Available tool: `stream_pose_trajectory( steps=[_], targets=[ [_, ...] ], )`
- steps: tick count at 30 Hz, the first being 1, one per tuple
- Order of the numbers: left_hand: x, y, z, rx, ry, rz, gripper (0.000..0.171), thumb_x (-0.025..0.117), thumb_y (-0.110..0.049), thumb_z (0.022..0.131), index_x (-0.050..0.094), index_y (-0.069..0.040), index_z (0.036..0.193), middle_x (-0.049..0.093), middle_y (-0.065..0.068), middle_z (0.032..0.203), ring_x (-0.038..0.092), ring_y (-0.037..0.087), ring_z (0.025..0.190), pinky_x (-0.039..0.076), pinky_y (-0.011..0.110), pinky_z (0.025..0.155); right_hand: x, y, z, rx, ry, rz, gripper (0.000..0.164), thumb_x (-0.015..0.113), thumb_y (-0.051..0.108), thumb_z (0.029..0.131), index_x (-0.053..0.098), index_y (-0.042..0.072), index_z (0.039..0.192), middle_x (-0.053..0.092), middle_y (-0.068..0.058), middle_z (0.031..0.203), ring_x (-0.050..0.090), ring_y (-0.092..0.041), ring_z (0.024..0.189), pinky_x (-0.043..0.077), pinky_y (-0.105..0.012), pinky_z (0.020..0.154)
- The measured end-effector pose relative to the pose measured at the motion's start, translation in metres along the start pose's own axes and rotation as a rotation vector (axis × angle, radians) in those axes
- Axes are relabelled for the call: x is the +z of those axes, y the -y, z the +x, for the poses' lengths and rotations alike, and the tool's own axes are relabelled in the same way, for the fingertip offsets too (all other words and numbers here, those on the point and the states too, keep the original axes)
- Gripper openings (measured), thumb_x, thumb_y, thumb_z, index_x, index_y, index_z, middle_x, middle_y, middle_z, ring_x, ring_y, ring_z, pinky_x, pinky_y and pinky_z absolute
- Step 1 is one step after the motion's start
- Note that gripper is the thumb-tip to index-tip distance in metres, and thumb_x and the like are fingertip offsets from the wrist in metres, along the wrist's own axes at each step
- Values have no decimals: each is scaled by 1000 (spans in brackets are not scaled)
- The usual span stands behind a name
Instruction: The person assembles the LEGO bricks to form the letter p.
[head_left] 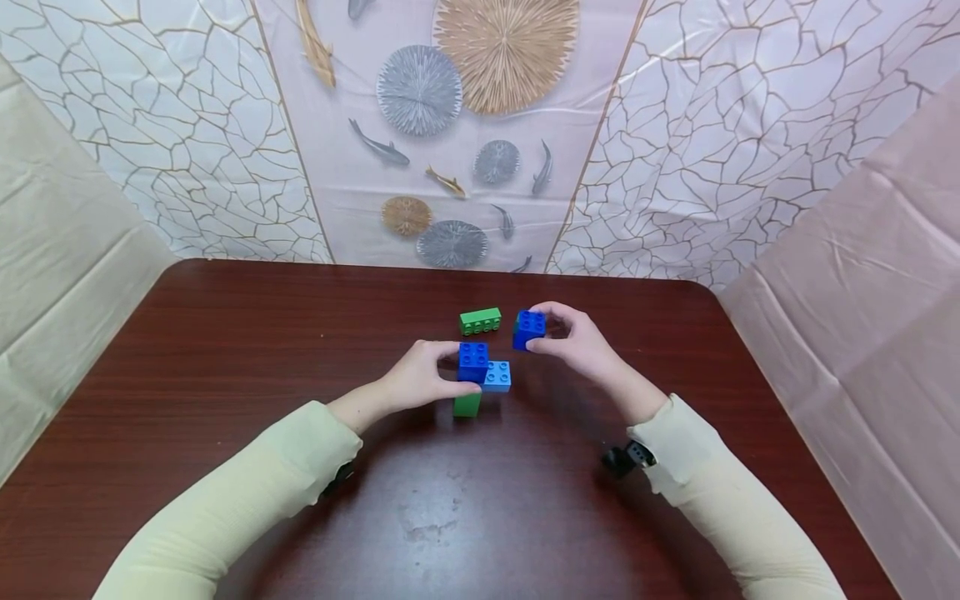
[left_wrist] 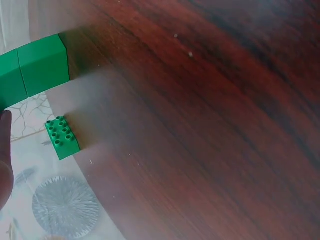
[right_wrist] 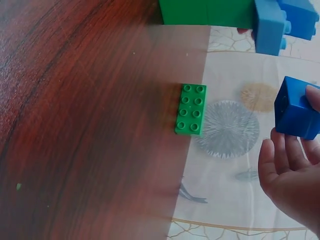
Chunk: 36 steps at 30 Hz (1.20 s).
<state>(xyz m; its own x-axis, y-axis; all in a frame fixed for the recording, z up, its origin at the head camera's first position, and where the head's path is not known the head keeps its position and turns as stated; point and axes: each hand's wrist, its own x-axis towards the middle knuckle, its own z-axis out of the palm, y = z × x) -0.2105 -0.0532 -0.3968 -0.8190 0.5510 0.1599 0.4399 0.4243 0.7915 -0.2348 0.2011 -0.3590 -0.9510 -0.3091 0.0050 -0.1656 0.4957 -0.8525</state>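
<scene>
Left hand [head_left: 423, 377]: pinches block stack [head_left: 472, 373], apparently steadying it.
Right hand [head_left: 576, 343]: pinches blue block [head_left: 531, 327], leaving studs clear.
Green brick [head_left: 480, 321]: toward table's [head_left: 225, 350] far edge.

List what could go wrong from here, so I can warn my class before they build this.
The light blue brick juts sideways from the stack, so pressing on its exposed studs might tip or loosen it.

The dark blue brick in the right hand is held in the air and could slip.

The loose green brick lies near that hand and may get knocked.
</scene>
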Motion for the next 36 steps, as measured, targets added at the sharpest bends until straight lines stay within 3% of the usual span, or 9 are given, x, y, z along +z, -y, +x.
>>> stream_pose_trajectory(
  steps=[17,24,32,36],
  targets=[
    [1,3,2,-4,21,-71,40,76,-27,78,65,-8,112,71,5,103,67,15,95,53,29,85,6,12,-20,-100,72,-14,39,71,11,81,58,4,117,65,-15,101,58,-22,88,50,-31,77],
    [-2,-2,0,-16,25,-91,40,76,-23,78,65,-8,113,71,6,103,67,16,95,53,29,85,13,13,-21,-96,106,-20,39,73,13,80,59,5,116,66,-14,102,58,-24,91,49,-33,81],
    [0,0,0,-8,25,-97,40,76,-22,78,64,-7,113,71,7,103,67,15,95,53,27,84,15,12,-22,-113,98,-68,41,73,14,81,59,6,118,66,-12,102,57,-23,93,50,-34,81],
    [0,0,0,-10,16,-91,40,77,-21,77,65,-7,113,71,7,102,67,16,95,54,27,83,16,11,-23,-132,96,-88,41,73,15,81,60,6,119,67,-11,102,57,-22,93,50,-40,83]
  ],
)
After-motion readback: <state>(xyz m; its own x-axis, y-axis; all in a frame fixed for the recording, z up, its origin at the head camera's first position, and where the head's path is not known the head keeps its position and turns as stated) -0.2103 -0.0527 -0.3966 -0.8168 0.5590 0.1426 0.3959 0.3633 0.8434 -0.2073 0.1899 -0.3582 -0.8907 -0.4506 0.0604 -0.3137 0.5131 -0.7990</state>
